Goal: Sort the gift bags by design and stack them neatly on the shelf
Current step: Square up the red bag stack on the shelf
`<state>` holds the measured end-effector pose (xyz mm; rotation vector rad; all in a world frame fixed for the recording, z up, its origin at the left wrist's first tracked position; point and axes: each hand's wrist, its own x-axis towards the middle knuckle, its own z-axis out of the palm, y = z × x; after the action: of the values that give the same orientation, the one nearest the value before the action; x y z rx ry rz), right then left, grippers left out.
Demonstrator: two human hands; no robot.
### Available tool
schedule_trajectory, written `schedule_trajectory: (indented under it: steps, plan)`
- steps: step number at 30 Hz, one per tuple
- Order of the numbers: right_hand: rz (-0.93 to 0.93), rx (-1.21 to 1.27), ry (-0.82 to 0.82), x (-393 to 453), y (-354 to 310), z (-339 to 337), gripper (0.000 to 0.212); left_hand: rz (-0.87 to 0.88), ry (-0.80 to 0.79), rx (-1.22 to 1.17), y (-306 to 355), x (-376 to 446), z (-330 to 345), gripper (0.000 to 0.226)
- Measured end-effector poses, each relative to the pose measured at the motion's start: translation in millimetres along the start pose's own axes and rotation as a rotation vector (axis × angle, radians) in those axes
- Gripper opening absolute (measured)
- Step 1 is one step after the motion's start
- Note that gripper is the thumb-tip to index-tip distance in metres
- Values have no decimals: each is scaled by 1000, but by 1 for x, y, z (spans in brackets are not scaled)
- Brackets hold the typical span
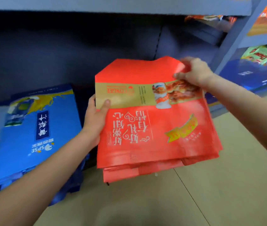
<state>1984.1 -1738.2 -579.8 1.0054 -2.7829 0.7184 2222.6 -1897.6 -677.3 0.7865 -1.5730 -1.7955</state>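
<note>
two hands: both on one stack of red gift bags (154, 128), held flat above the tan floor (227, 185) in front of the shelf opening.
left hand (95, 118): grips the stack's left edge, thumb on top over the gold band, fingers hidden beneath.
right hand (194, 70): pinches the far right corner of the stack, where the top sheet curls up.
red stack: several flat bags, lower edges fanned unevenly; print faces up and reads upside down from this view.
blue gift bags (36, 132): a separate pile to the left, leaning at the shelf's lower level, well apart from the red stack.
shelf (113, 5): grey board overhead, dark recess behind.
right bay: blue bags (252, 75) and mixed colourful packs (263, 56), blurred.
</note>
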Motion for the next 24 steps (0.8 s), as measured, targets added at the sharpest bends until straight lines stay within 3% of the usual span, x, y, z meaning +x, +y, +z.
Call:
schedule_trajectory:
  steps: [4,8,12,16,22,24]
  plan:
    - [32,-3,-161,31,-29,61,67,5,127,266,-8,52,-33,34]
    - [50,104,-589,4,-22,88,102,-74,159,770,-28,80,-39,44]
    - [-129,-223,-945,-65,4,106,114,-122,69,930,-37,78,-41,67]
    - [-91,-167,-870,-85,24,103,130,-246,-22,918,-32,73,-41,94]
    - [-136,-174,-866,-96,41,117,137,-412,-305,640,-15,41,-55,138]
    - [-134,-183,-829,-102,42,127,139,-414,-351,667,-7,31,-54,145]
